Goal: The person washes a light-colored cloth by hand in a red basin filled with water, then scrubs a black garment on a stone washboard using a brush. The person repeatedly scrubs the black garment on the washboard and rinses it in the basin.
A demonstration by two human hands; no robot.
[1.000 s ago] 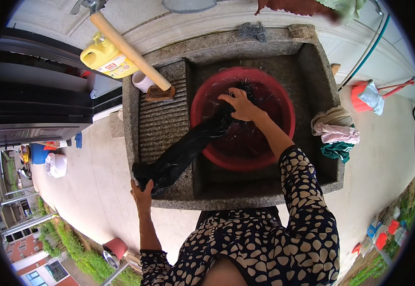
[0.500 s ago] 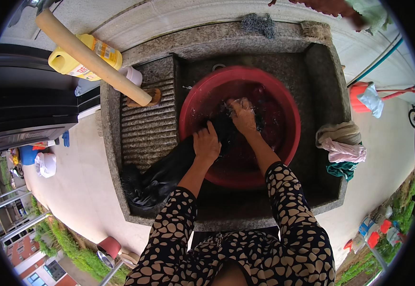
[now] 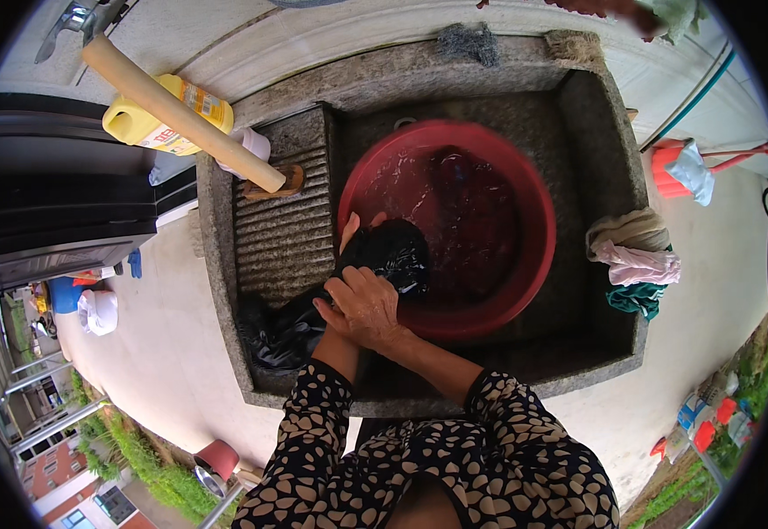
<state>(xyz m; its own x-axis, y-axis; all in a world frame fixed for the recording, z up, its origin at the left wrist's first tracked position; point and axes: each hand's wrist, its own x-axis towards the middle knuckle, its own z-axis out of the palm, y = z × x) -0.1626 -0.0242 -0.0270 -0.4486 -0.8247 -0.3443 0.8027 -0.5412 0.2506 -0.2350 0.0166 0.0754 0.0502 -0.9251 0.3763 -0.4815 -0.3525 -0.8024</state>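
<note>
Both hands stacked, right hand (image 3: 368, 304) over left hand (image 3: 349, 236), clamped on black wet garment (image 3: 349, 282) draped across red basin (image 3: 525, 264) rim onto ribbed washboard (image 3: 283, 229), likely for wringing. Pale clothes (image 3: 635, 260) heaped right.

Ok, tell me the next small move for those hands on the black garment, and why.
Probably pull the black garment fully onto the ribbed washboard and rub it there. Both hands are stacked on its bunched middle at the red basin rim; one end hangs into the water, and the rest lies on the board's lower part.
</note>
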